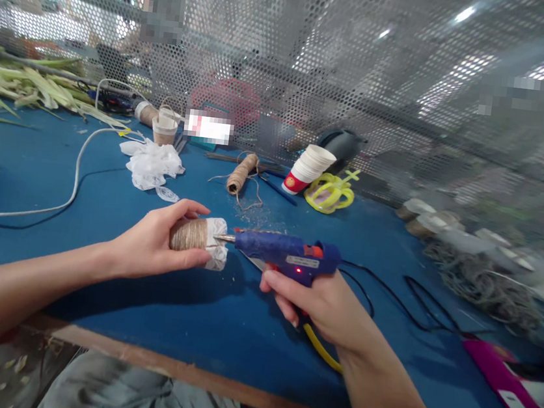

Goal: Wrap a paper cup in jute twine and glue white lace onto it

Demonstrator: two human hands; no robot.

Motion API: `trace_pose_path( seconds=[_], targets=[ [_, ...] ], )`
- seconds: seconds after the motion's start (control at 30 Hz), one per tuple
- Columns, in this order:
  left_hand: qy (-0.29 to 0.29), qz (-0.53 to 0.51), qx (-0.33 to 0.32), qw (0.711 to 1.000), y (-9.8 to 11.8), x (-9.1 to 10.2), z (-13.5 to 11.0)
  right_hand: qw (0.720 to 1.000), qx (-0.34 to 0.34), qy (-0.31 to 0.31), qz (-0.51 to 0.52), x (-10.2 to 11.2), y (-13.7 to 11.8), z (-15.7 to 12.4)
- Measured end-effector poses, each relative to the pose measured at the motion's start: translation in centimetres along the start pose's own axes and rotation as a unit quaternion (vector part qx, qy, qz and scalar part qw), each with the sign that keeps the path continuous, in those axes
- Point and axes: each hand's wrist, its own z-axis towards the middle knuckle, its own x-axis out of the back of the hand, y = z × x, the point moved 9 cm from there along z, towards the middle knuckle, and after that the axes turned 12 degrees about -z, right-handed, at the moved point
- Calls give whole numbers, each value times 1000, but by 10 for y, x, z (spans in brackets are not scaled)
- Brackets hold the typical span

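My left hand [152,243] is wrapped round a small cup bound in brown twine [192,234], held on its side above the blue table, with white lace showing at its right end. My right hand [319,304] grips a blue hot glue gun [286,253] whose red light is lit. The gun's metal nozzle touches the lace end of the cup. A yellow glue stick pokes out behind my right hand.
A twine spool [240,174], a stack of paper cups [308,167], a yellow plastic piece [331,194], white lace [151,164] and a wrapped cup [164,127] lie further back. A white cable [76,175] crosses the left; black cables [403,297] run right. Mesh screen [319,52] behind; table edge [160,365] near me.
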Motion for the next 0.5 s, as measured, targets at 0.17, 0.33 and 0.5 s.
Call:
trace_pose_path(
  seconds=[0.17,0.33,0.5],
  targets=[
    [-7,-23,11,1000,0,-1,0,1000,-13,-15,-13,-1,0,-1],
    [-4,-32,0,999,4,2,0,1000,-8,13,-17,6,-3,-3],
    [-4,-21,-4,1000,2,3,1,999,-14,5,-46,6,0,-4]
  ],
)
